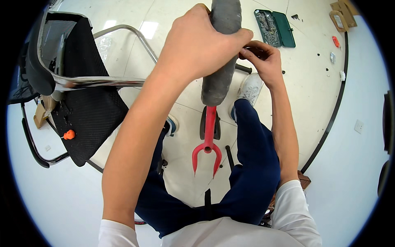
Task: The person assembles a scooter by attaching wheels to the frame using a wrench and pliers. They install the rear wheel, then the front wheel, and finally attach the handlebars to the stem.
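Observation:
In front of me a dark grey tyre (219,87) stands edge-on. My left hand (199,43) is wrapped round it from the left, thumb reaching across its tread. My right hand (265,61) is at the tyre's right side, thumb and fingers pinched together against it. Whatever those fingertips hold is too small or hidden to make out. A red fork (210,129) extends from below the tyre toward me, its two bare prongs pointing at my lap. Behind the fork, a black wheel-like part (217,123) partly shows.
A black chair (88,123) with chrome tubing stands at left, an orange-handled tool (69,134) on its seat. An open green case (284,31) of metal hardware lies far right of the tyre. Small black parts (296,17) and a red item (335,41) lie on the floor.

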Demonstrator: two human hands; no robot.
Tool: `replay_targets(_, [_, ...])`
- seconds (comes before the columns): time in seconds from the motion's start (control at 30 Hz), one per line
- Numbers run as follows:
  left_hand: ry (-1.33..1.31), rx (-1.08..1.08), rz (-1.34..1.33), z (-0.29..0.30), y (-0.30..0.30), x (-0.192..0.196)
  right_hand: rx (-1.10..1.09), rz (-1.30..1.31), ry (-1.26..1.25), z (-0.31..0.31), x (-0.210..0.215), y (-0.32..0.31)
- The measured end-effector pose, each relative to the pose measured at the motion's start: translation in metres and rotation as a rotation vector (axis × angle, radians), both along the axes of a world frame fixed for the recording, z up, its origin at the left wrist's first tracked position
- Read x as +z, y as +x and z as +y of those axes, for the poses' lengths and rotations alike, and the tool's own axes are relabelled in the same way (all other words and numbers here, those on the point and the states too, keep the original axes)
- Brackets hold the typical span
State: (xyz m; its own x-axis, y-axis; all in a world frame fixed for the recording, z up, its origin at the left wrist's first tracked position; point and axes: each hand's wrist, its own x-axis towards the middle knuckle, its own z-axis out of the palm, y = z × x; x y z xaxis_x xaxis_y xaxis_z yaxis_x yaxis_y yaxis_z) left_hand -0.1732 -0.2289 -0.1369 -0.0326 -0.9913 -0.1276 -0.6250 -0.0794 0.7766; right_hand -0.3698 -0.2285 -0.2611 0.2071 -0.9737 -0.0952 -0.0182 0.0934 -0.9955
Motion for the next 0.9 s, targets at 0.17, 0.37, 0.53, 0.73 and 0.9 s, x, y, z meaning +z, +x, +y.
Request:
replay_targets(0.17, [0.126, -0.028, 0.090, -0.011, 0.016, 0.006, -0.011, 0.043, -0.012, 0.000, 0.003, 0.004])
replay_targets(0.37, [0.235, -0.030, 0.429, -0.013, 0.063, -0.006, -0.045, 0.094, -0.053, 0.003, 0.000, 0.003])
replay_targets(0.53, [0.320, -0.269, 0.677, 0.005, 0.075, -0.025, -0.100, 0.081, -0.029, 0.006, -0.012, -0.014])
replay_targets(0.73, [0.360, -0.466, 0.586, -0.001, 0.074, -0.014, -0.104, 0.035, -0.016, 0.000, -0.033, -0.030])
replay_targets(0.9, [0.365, -0.558, 0.524, -0.002, 0.075, -0.016, -0.068, 0.080, 0.007, -0.011, -0.052, -0.046])
